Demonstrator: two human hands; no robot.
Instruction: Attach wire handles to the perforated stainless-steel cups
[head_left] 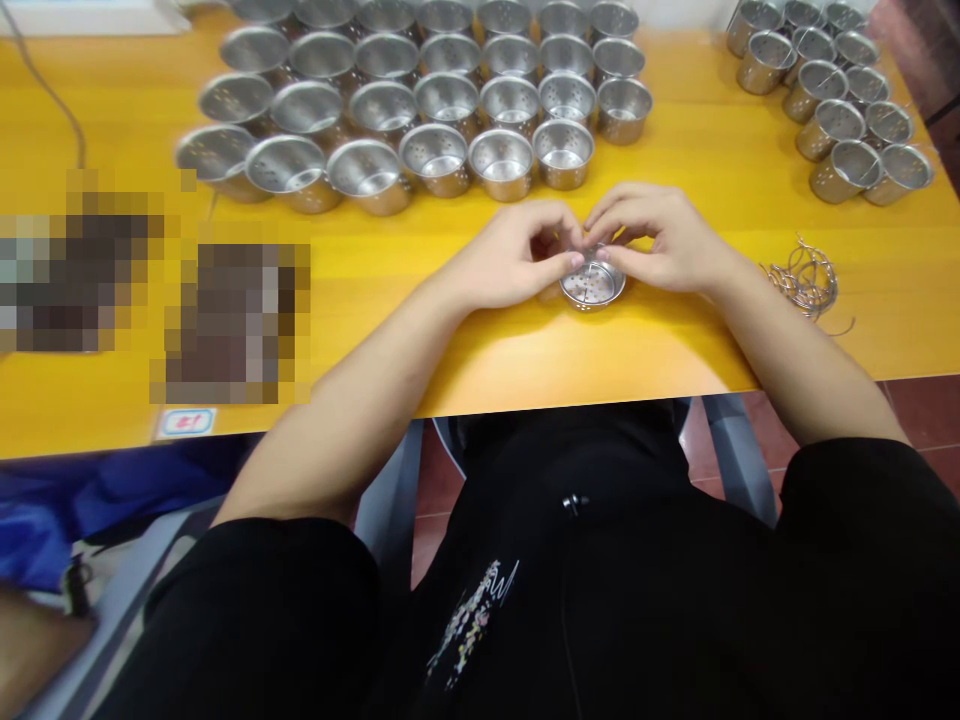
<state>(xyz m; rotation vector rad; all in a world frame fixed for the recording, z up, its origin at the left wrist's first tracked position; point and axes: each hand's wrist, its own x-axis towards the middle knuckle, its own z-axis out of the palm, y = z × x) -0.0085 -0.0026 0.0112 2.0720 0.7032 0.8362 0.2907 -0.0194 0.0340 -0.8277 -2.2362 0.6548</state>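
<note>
A small perforated metal cup (592, 287) stands on the yellow table below my fingers, its round opening facing up. A thin line like a wire shows inside it. My left hand (517, 255) is closed at the cup's far left rim, thumb and fingertips pressed there. From the other side, my right hand (656, 240) pinches the far right rim, its thumb close to the left thumb. The fingertips meet over the back edge, so any wire end between them is hidden. To the right, by my forearm, lies a tangle of thin bent wires (810, 282).
Rows of perforated metal cups (371, 175) stand behind my hands. More cups with wires across their tops (844, 170) are grouped at the back right. Two pixelated areas cover the table's left side, near a small label (187, 422). Another person's arm (37, 645) shows at lower left.
</note>
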